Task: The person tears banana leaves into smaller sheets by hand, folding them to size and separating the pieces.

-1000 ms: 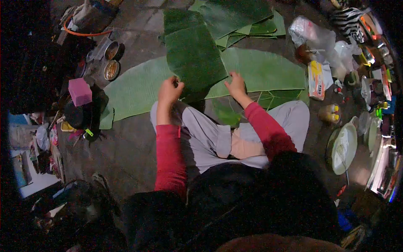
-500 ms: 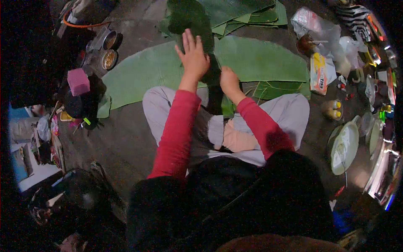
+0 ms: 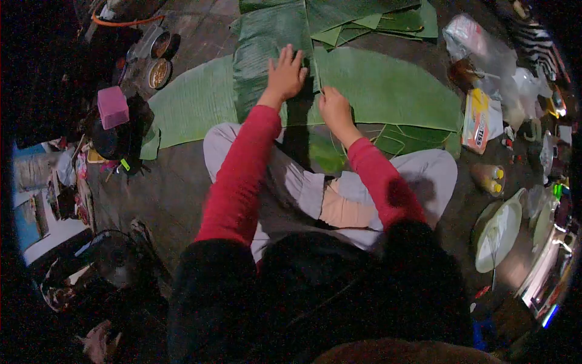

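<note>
A dark green leaf piece (image 3: 257, 42) lies across a long, paler banana leaf (image 3: 388, 85) that spreads left and right in front of my crossed legs. My left hand (image 3: 286, 76) rests on the dark piece with its fingers spread. Just right of it, my right hand (image 3: 332, 103) is closed at the dark piece's right edge, by the midrib; what it pinches is too small to make out. More cut leaves (image 3: 370, 24) are stacked beyond. Thin leaf strips (image 3: 391, 139) lie near my right knee.
At the left are a pink box (image 3: 113, 107) and bowls of food (image 3: 159, 73). At the right are plastic bags (image 3: 485, 51), a tissue pack (image 3: 477, 121), small yellow-capped bottles (image 3: 496, 181) and a pale green basin (image 3: 498, 233) holding a whisk.
The dark leaf piece, earlier raised between both hands, now lies flatter over the long leaf. My left hand has opened and moved onto it; my right hand stays closed near its edge.
</note>
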The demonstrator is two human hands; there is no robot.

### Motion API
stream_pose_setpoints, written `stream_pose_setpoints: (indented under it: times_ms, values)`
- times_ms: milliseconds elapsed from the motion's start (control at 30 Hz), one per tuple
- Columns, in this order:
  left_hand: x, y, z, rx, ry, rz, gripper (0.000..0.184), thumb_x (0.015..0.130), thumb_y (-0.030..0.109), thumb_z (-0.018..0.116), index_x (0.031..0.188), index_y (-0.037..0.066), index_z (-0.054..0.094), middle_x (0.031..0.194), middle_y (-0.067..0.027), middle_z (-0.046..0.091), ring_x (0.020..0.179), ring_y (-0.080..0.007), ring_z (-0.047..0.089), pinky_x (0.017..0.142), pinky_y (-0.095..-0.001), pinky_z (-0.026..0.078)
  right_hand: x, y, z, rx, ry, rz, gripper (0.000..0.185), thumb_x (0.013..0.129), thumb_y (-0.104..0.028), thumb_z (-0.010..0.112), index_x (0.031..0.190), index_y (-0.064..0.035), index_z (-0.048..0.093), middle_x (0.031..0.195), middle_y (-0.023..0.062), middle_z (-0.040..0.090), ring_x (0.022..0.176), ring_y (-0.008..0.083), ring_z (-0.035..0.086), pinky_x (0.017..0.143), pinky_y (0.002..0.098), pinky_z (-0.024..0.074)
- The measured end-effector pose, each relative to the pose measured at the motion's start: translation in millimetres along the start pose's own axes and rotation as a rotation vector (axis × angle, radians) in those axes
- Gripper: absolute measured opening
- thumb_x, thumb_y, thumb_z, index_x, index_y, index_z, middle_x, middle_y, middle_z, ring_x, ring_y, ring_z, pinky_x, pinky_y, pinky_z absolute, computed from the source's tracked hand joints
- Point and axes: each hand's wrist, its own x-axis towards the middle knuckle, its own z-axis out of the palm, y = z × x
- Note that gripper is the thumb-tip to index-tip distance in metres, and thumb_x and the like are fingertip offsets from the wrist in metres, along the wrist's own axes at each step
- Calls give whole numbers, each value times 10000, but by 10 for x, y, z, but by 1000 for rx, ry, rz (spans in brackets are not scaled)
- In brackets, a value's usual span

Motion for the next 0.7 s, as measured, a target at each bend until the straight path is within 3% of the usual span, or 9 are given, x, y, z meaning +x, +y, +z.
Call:
stream_pose_setpoints:
  times_ms: [33,200,400,533,600,700]
  values:
    - [54,28,158,-133,56,-8,524,880,362,390,1332,107,316,1443,-131,144,1335,-269,125,1001,-585,138,17,30,40,0,-1,-3,138,781,-88,506,895,-10,508,844,205,561,757,390,551,630,458,443]
    - [79,167,476,-98,96,-117,521,895,366,334,1366,153,265,1444,-134,142,1330,-284,142,1013,-577,103,42,64,97,-22,-145,185,143,833,-128,468,938,-31,461,766,230,572,705,420,549,594,498,423]
    - [48,175,473,-82,147,-103,481,899,337,328,1355,187,298,1441,-126,159,1326,-297,151,1007,-586,104,176,121,-129,-180,-420,116,191,887,-245,379,1005,-103,429,705,234,566,668,432,553,571,528,407]
    - [68,170,463,-72,176,-102,458,893,339,339,1336,224,337,1435,-125,183,1319,-317,163,1002,-594,103,259,229,-232,-204,-414,54,174,889,-242,377,996,-116,431,678,218,565,637,432,548,547,529,403]
    - [60,173,459,-66,179,-102,453,891,340,342,1330,231,348,1433,-123,192,1317,-323,167,1001,-595,102,293,278,-248,-283,-461,42,252,836,-133,407,1083,-105,451,714,206,601,645,392,597,531,496,464]
    - [63,173,454,-25,158,-108,465,906,353,327,1358,245,295,1443,-100,178,1320,-310,173,999,-595,115,313,375,-261,-203,-434,34,232,849,-157,415,1075,-122,453,710,209,600,638,391,597,538,495,466]
